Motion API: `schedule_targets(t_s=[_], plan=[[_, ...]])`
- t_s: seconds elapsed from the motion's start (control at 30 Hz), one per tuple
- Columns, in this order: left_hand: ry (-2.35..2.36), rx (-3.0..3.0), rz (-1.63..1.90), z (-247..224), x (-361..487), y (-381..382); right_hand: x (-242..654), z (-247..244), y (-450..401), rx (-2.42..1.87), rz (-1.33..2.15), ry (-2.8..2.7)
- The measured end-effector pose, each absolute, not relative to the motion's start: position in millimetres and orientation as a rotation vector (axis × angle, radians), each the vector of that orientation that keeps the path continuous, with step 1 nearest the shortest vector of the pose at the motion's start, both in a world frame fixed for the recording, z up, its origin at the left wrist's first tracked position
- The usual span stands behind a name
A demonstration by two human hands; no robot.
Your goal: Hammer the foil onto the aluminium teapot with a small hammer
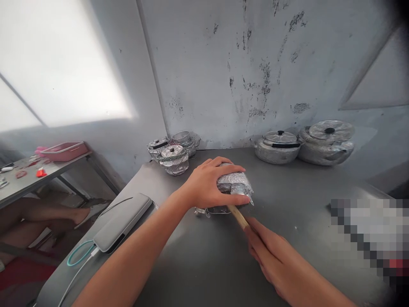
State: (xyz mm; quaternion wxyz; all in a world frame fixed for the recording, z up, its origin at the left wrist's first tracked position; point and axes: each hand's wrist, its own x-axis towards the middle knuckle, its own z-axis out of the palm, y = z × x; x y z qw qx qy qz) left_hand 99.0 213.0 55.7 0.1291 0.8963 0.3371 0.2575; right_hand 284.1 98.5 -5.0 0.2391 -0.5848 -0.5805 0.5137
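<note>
Near the middle of the grey table (198, 264), my left hand (207, 183) is spread over a silvery, foil-like pot (235, 179) and grips it, thumb and fingers around its sides. The pot looks tipped over on its side. My right hand (268, 256) is wrapped around a wooden stick (238, 216) that slants up to the pot. The stick's far end is hidden beneath the left hand and the pot. A dark, metal-edged part (219, 210) shows under the left palm; I cannot tell what it is.
Several small silvery pots (174, 160) stand at the back left, and larger lidded pots (277, 147) at the back right. A grey case (123, 224) with a white cable lies left. A pink basket (65, 151) sits on a side table, beside a person's legs (41, 221).
</note>
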Motion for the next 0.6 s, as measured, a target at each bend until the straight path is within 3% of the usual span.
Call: schedule_targets(t_s=[0.6], plan=[[0.979, 2.548, 0.782, 52.3, 95.9, 217.5, 287.4, -17.6, 101.5, -1.63, 1.353, -1.594]])
